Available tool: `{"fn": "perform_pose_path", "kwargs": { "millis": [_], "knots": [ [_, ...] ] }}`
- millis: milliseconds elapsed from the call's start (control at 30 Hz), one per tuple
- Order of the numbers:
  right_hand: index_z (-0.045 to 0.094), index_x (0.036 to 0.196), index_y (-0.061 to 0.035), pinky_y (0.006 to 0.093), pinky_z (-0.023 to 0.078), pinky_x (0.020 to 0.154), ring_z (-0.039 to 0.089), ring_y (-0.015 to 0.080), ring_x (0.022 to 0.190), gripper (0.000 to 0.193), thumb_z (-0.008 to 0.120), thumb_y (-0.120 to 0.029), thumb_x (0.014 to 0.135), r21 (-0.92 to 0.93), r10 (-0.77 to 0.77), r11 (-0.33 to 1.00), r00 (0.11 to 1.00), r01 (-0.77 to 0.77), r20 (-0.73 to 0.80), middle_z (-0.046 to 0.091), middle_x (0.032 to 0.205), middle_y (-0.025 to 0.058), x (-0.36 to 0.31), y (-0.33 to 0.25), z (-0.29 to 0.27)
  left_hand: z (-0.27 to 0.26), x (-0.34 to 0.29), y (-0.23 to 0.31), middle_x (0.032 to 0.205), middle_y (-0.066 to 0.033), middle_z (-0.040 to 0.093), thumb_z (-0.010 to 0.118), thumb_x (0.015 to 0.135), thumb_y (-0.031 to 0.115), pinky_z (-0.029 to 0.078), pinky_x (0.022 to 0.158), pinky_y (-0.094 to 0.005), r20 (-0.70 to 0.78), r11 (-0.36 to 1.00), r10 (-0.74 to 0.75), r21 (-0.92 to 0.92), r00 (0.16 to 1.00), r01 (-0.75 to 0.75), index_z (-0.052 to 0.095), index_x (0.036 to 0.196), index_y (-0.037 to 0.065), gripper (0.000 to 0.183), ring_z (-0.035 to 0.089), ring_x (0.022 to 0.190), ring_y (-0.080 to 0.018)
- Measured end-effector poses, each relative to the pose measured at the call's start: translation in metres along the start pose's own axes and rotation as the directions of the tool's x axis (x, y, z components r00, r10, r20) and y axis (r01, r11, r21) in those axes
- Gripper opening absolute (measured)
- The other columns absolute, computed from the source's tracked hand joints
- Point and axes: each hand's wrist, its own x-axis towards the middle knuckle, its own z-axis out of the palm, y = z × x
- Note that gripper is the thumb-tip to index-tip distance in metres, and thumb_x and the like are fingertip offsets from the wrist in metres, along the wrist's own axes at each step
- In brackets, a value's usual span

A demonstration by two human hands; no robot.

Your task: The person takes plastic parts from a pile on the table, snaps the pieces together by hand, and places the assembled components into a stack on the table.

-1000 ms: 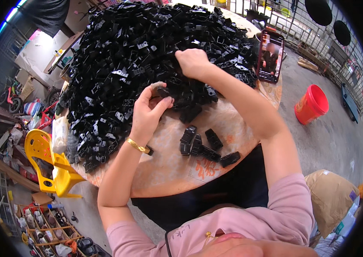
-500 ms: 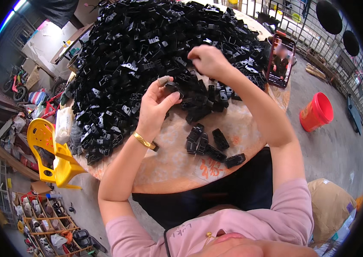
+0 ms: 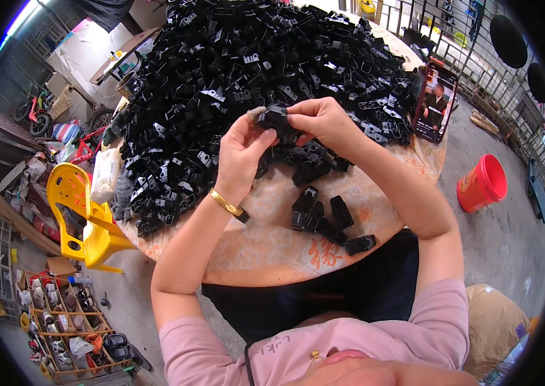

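My left hand (image 3: 244,145) is closed round a small black plastic part (image 3: 273,116), with a wrapped fingertip behind it. From the other side my right hand (image 3: 320,121) pinches the same part, or a piece against it; its fingertips are partly hidden. Both hands meet just in front of a big heap of black plastic parts (image 3: 221,71) covering most of the round table. Nearer to me lie several separate black parts (image 3: 308,209) on the patterned tablecloth (image 3: 253,251).
A phone (image 3: 435,106) stands upright at the table's right edge. On the floor to the right is a red bucket (image 3: 482,183). A yellow chair (image 3: 85,219) and a white pack (image 3: 105,175) are at the left, with a shoe rack (image 3: 69,325) below.
My right hand has come from over the heap to the left and down, and now meets my left hand at the black part. The view has shifted slightly.
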Motion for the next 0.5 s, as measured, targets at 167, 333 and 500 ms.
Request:
{"fn": "perform_pose_path", "kwargs": {
  "millis": [167,333,500],
  "knots": [
    [0.064,0.096,0.0033,0.0237,0.053,0.057,0.060,0.0102,0.065,0.021,0.059,-0.011,0.082,0.009,-0.043,0.999,0.998,0.043,0.050,0.064,0.080,0.0061,0.000,0.000,-0.001,-0.003,0.002,0.005,0.101,-0.0050,0.060,0.057,0.083,0.002,0.050,0.081,-0.0283,0.069,0.997,-0.040,0.065,0.997,0.035,0.052,0.115,0.001,0.032,0.058,0.090,-0.0118],
    [0.064,0.095,0.0009,0.0266,0.050,0.056,0.061,0.0163,0.062,0.018,0.058,-0.008,0.080,-0.468,-0.415,0.807,0.910,0.360,-0.015,0.062,0.075,0.0081,-0.003,0.008,0.004,-0.002,0.002,0.004,0.101,-0.0053,0.060,0.057,0.083,0.002,0.051,0.080,-0.0279,0.024,0.991,-0.006,0.132,1.000,0.003,0.052,0.116,0.000,0.033,0.057,0.090,-0.0111],
    [0.062,0.090,-0.0004,0.0338,0.049,0.062,0.059,0.0268,0.069,0.017,0.058,-0.007,0.075,-0.766,-0.659,0.441,0.748,0.468,0.078,0.056,0.077,0.0101,-0.013,0.003,0.015,0.002,-0.003,0.005,0.100,-0.0047,0.060,0.059,0.082,0.001,0.050,0.081,-0.0253,0.007,0.993,-0.024,0.120,1.000,0.023,0.047,0.122,-0.001,0.042,0.056,0.089,-0.0091]
  ]
}}
